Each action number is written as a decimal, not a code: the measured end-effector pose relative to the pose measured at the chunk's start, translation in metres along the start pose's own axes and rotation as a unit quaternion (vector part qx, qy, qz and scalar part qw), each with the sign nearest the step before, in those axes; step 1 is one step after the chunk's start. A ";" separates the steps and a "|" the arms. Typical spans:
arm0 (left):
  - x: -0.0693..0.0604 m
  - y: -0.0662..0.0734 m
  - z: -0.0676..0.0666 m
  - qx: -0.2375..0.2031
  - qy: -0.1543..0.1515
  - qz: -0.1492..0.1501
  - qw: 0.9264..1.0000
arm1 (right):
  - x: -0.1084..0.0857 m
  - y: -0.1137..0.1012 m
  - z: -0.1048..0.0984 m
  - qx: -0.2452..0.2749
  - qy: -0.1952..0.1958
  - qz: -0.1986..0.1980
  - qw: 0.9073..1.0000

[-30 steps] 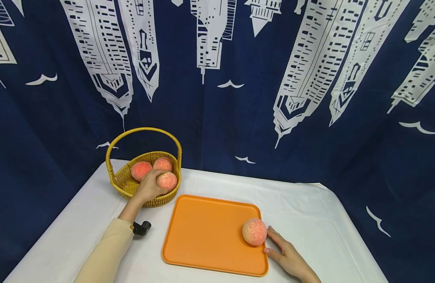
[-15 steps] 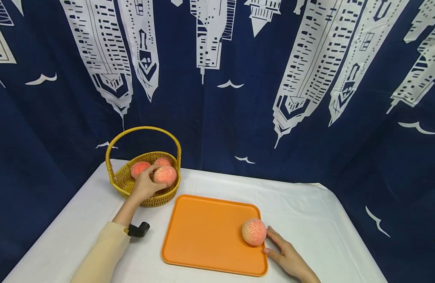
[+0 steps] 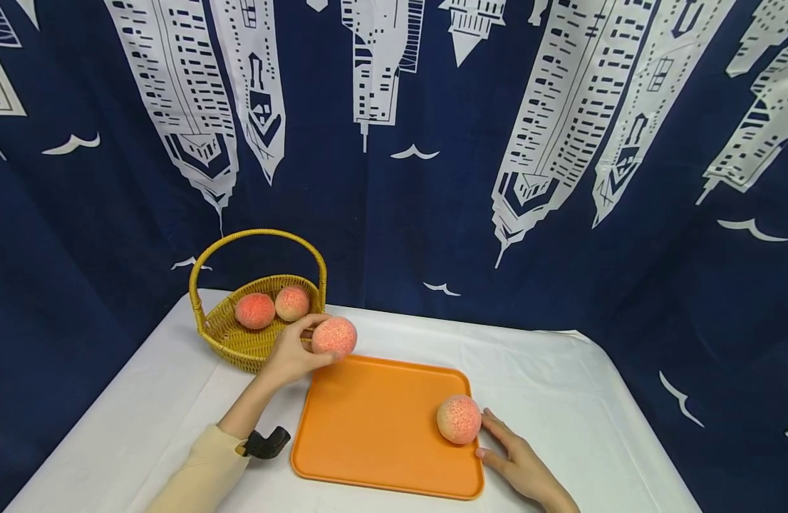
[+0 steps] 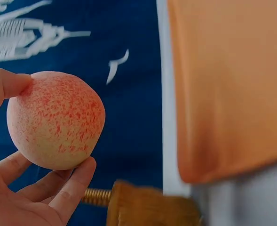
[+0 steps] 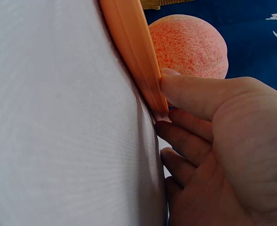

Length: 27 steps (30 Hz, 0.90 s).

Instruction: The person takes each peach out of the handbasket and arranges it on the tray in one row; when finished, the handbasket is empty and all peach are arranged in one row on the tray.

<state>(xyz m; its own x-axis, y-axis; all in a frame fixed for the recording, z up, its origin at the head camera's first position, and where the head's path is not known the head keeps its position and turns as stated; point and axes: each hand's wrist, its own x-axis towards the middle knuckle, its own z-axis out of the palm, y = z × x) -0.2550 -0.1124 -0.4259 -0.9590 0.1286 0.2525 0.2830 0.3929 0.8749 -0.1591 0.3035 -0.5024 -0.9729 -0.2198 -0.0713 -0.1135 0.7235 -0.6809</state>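
One big navy backdrop point(image 3: 394, 228) with white city buildings hanging upside down fills the far side, and below it is the bench point(image 3: 561, 385) under a white cloth. Next size down is the orange tray point(image 3: 381, 427), lying flat at the near middle, then a yellow wicker basket point(image 3: 240, 354) with a tall handle, sitting far left. Now hands: the left hand point(image 3: 293, 356) is pinching a peach point(image 3: 334, 337) between its fingers, up by the tray's far left corner and just right of the basket. The right hand point(image 3: 522, 467) has its fingers loosely spread along the tray's right edge, touching it. Right beside those fingers, another peach point(image 3: 459, 420) sits on the right part of the tray. Two more, a redder peach point(image 3: 255, 311) and a paler peach point(image 3: 292, 303), are side by side in the basket. Smallest thing's the black gadget point(image 3: 268, 442) on the left wrist.
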 end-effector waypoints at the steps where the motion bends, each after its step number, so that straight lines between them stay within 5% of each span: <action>1: -0.002 0.001 0.005 -0.001 -0.009 -0.002 1.000 | 0.000 0.000 0.000 0.000 0.001 -0.001 1.000; 14: -0.023 0.011 0.074 -0.022 -0.107 0.009 0.994 | 0.000 -0.002 0.000 0.006 0.002 -0.006 1.000; 21: -0.032 0.013 0.103 -0.026 -0.148 0.035 0.988 | 0.000 -0.001 0.000 0.004 0.002 -0.013 1.000; 27: -0.037 0.011 0.122 -0.053 -0.175 0.023 0.983 | -0.001 -0.001 0.000 0.002 0.005 -0.010 1.000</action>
<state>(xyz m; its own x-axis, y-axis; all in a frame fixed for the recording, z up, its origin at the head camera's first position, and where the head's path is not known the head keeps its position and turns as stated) -0.2148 -0.0018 -0.4761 -0.8762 0.4574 0.1518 0.3061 0.2850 0.9083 -0.1576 0.3026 -0.5018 -0.9722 -0.2285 -0.0504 -0.1329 0.7164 -0.6849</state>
